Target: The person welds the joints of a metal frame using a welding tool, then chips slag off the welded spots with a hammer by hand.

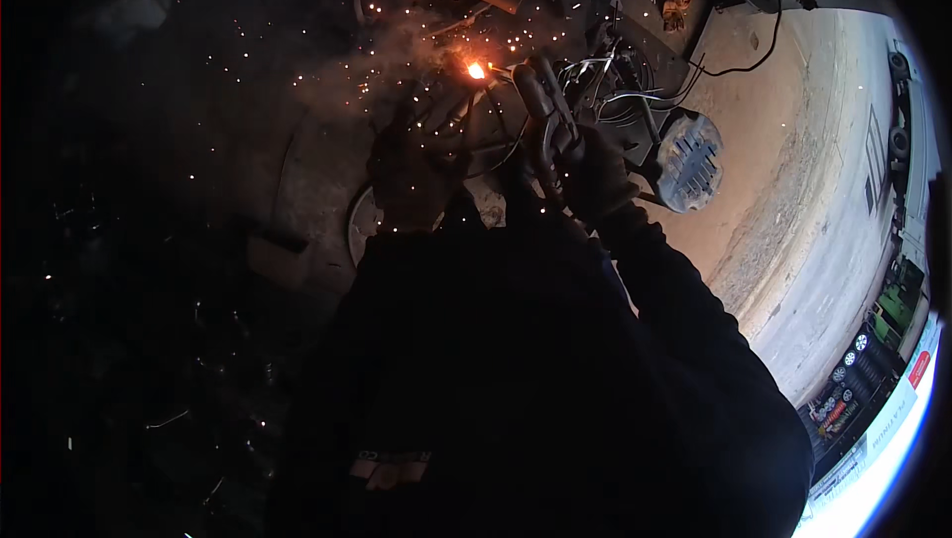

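A small orange-white glow [476, 70] burns at the upper middle, throwing sparks and smoke. My right hand [593, 173], in a dark glove, is wrapped round a dark, tong-like welding electrode holder [540, 107]. A short thin rod runs from the holder's far end toward the glow. To the left and nearer me, my left hand [415, 176] is a dim gloved shape beside thin metal bars [474, 112]. Its fingers are lost in the dark, so I cannot tell whether it grips a bar.
A round pale plate [691, 161] with dark slots stands right of my right hand. Loose wires [635, 92] tangle above it. Dark metal parts [674, 7] fill the top. Pale ground [793, 171] stretches right toward a parked truck [900, 141] and stacked wheels [843, 379].
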